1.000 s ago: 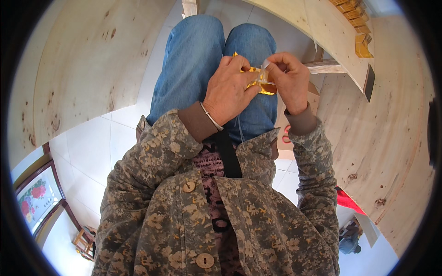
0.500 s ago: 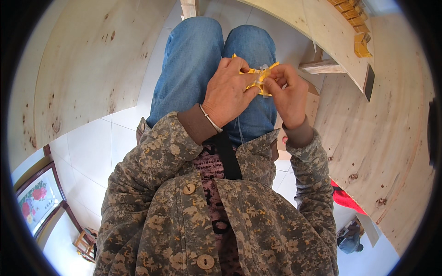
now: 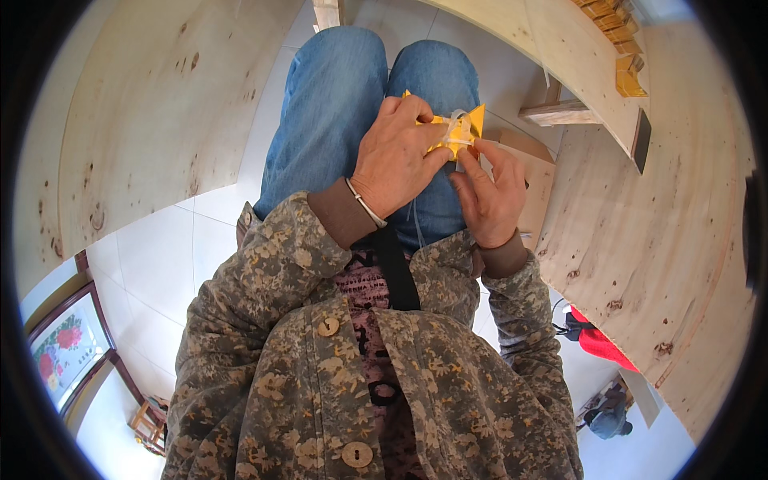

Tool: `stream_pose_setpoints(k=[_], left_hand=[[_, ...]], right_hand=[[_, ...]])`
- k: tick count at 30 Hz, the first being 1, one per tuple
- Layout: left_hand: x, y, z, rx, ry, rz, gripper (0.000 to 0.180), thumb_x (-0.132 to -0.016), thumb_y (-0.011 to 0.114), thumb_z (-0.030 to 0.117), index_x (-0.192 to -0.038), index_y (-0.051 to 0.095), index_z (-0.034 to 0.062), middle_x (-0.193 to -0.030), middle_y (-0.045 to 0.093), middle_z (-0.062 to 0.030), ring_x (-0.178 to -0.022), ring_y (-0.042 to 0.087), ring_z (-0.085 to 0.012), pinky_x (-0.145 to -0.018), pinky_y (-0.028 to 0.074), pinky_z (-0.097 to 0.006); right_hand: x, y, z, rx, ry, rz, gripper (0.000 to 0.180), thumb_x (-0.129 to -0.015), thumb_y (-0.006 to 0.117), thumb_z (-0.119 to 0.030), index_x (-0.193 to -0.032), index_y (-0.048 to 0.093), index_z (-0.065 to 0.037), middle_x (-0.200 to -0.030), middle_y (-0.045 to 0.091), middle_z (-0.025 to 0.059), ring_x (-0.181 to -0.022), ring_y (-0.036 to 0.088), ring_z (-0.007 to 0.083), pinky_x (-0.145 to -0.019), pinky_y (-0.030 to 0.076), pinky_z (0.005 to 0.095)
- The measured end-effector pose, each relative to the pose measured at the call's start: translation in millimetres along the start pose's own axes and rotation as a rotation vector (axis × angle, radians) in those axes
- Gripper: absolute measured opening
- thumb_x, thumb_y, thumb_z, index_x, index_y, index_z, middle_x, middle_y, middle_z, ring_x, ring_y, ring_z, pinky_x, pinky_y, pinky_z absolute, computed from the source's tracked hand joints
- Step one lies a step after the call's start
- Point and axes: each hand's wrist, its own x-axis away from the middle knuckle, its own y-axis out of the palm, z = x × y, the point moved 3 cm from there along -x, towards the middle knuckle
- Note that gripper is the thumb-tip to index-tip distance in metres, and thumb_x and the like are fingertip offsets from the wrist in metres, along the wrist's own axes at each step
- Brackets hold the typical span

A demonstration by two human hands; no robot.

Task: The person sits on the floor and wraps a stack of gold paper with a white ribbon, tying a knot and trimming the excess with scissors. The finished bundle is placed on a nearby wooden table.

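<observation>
Above my right knee is a small yellow folded piece [image 3: 477, 122] with pointed, upturned ends, shiny like paper or foil. A translucent whitish strip [image 3: 458, 126] loops across its middle. My left hand [image 3: 400, 156] is closed on the piece's left part, fingers over the top and thumb along the near side, hiding much of it. At its right near edge my right hand [image 3: 494, 192] has thumb and forefinger on the piece, just beside the strip, with the other fingers bent. A thin pale cord hangs below, over my lap.
Wooden boards stand at the left [image 3: 160, 104] and right [image 3: 632, 240]. On the light tabletop [image 3: 552, 48] at upper right lie several golden folded pieces [image 3: 630, 76]. A cardboard box [image 3: 528, 172] is beside my right knee, and a red item [image 3: 600, 348] is under the right board.
My right hand has shifted down and turned, uncovering the piece's right point and the strip. My left hand keeps its hold. The right forearm has drawn inward.
</observation>
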Motion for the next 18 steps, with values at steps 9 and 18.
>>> stream_pose_setpoints(k=[9, 18], left_hand=[[0.3, 0.4, -1.6, 0.011, 0.013, 0.008, 0.026, -0.078, 0.080, 0.015, -0.101, 0.077, 0.0026, -0.106, 0.060, -0.0110, -0.102, 0.055, -0.0309, -0.090, 0.048, -0.039], [0.5, 0.0, -0.2, 0.017, 0.011, 0.006, 0.025, -0.080, 0.079, 0.015, -0.102, 0.077, 0.0035, -0.105, 0.059, -0.0110, -0.102, 0.055, -0.0312, -0.089, 0.048, -0.039]], right_hand=[[12.2, 2.8, -23.7, -0.202, 0.223, 0.150, 0.013, -0.083, 0.071, 0.006, -0.094, 0.067, 0.000, -0.108, 0.069, 0.0157, -0.094, 0.064, 0.0333, -0.081, 0.052, 0.0396], [18.4, 10.7, -28.4, -0.937, 0.693, 0.273, 0.009, -0.106, 0.050, -0.007, -0.105, 0.054, 0.000, -0.111, 0.071, 0.0168, -0.090, 0.069, 0.0180, -0.072, 0.054, 0.0284]])
